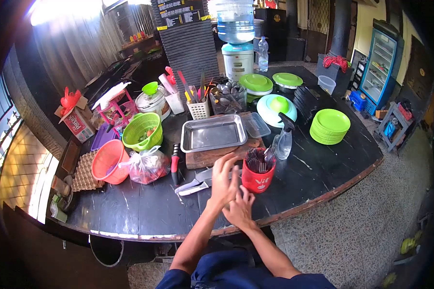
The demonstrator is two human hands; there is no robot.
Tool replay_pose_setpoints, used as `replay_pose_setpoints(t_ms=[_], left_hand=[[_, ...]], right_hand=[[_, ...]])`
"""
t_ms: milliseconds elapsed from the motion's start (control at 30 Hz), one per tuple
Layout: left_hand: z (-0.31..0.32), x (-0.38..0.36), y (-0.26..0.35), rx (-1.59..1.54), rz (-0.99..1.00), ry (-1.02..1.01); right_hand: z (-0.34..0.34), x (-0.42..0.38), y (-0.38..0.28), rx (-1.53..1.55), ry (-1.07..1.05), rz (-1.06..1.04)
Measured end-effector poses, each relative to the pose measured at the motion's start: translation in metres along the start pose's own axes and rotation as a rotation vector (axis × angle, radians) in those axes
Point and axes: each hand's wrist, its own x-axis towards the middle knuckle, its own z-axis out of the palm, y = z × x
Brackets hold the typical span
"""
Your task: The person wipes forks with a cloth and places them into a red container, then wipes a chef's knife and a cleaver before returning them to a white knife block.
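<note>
My left hand [223,182] is raised over the table's near edge, its fingers stretched upward and apart. Just below it, my right hand [240,210] meets its lower palm, with fingers slightly bent and apart. Nothing shows in either hand. Close on the right stands a red cup [258,181] filled with forks and spoons [261,161]. Knives with pale handles [194,187] lie to the left, their blades partly hidden behind my left hand. Beyond my hands, a steel tray [213,145] rests on a wooden cutting board [202,159]. A clear spray bottle [284,143] stands behind the cup.
A red-and-black handled tool [175,164], a tied plastic bag [149,166], a pink basket [110,161] and a green basket [142,131] are on the left. Green plates [330,126] are stacked on the right. The table's curved edge [323,196] runs in front of me.
</note>
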Motion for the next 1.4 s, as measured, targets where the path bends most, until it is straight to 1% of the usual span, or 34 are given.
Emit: replay_pose_setpoints(t_ms=[67, 100, 133, 200, 233, 267, 333, 433, 467, 533, 600, 700, 733, 800, 833, 867, 933, 967, 1000, 1067, 1133, 1200, 1267, 1333, 1400], left_hand=[[-0.020, -0.033, -0.022, 0.071, -0.116, 0.062], [-0.033, -0.050, -0.035, 0.102, -0.170, 0.068], [-0.045, -0.067, -0.048, 0.132, -0.225, 0.075], [-0.071, -0.099, -0.071, 0.188, -0.382, 0.118], [-0.082, -0.113, -0.081, 0.276, -0.431, 0.155], [-0.091, -0.125, -0.089, 0.366, -0.479, 0.191], [-0.105, -0.145, -0.109, 0.456, -0.537, 0.267], [-0.117, -0.157, -0.128, 0.583, -0.602, 0.253], [-0.120, -0.158, -0.133, 0.651, -0.636, 0.258], [-0.125, -0.157, -0.145, 0.660, -0.653, 0.263], [-0.130, -0.150, -0.153, 0.664, -0.642, 0.227], [-0.132, -0.144, -0.163, 0.694, -0.675, 0.217], [-0.131, -0.143, -0.165, 0.721, -0.678, 0.202], [-0.130, -0.139, -0.163, 0.737, -0.694, 0.202], [-0.130, -0.138, -0.160, 0.739, -0.683, 0.192], [-0.130, -0.139, -0.159, 0.741, -0.676, 0.183], [-0.130, -0.139, -0.162, 0.751, -0.679, 0.210], [-0.130, -0.137, -0.161, 0.749, -0.674, 0.201], [-0.131, -0.135, -0.158, 0.749, -0.669, 0.190], [-0.131, -0.130, -0.154, 0.765, -0.671, 0.177], [-0.131, -0.128, -0.152, 0.764, -0.683, 0.173], [-0.131, -0.127, -0.151, 0.755, -0.692, 0.178], [-0.133, -0.124, -0.152, 0.751, -0.702, 0.192], [-0.134, -0.124, -0.153, 0.756, -0.707, 0.176], [-0.133, -0.124, -0.154, 0.772, -0.738, 0.181]], right_hand=[[-0.015, -0.008, 0.005, 0.035, 0.249, 0.000], [-0.011, -0.013, 0.018, 0.106, 0.318, -0.008], [-0.015, -0.019, 0.027, 0.245, 0.328, 0.029], [-0.024, -0.022, 0.043, 0.348, 0.506, 0.094], [-0.036, -0.019, 0.047, 0.361, 0.571, 0.136], [-0.042, -0.016, 0.056, 0.385, 0.518, 0.219], [-0.046, -0.001, 0.069, 0.396, 0.544, 0.276], [-0.055, 0.027, 0.087, 0.592, 0.487, 0.237], [-0.056, 0.036, 0.089, 0.591, 0.481, 0.232], [-0.056, 0.051, 0.092, 0.814, 0.497, 0.118], [-0.052, 0.059, 0.096, 0.804, 0.506, 0.078], [-0.045, 0.065, 0.100, 0.726, 0.515, 0.125], [-0.042, 0.065, 0.101, 0.728, 0.509, 0.116], [-0.037, 0.065, 0.106, 0.779, 0.446, 0.165], [-0.030, 0.065, 0.112, 0.752, 0.462, 0.150], [-0.029, 0.065, 0.107, 0.751, 0.452, 0.147], [-0.037, 0.070, 0.088, 0.868, 0.513, 0.179], [-0.045, 0.078, 0.078, 0.919, 0.504, 0.126], [-0.050, 0.088, 0.068, 0.924, 0.491, 0.118], [-0.061, 0.112, 0.047, 1.029, 0.501, 0.054], [-0.073, 0.145, 0.020, 0.966, 0.468, -0.038], [-0.069, 0.188, 0.002, 0.885, 0.438, -0.114], [-0.053, 0.232, -0.018, 0.843, 0.460, -0.189], [-0.037, 0.281, -0.046, 0.992, 0.423, -0.257], [-0.008, 0.332, -0.062, 0.962, 0.459, -0.330]])
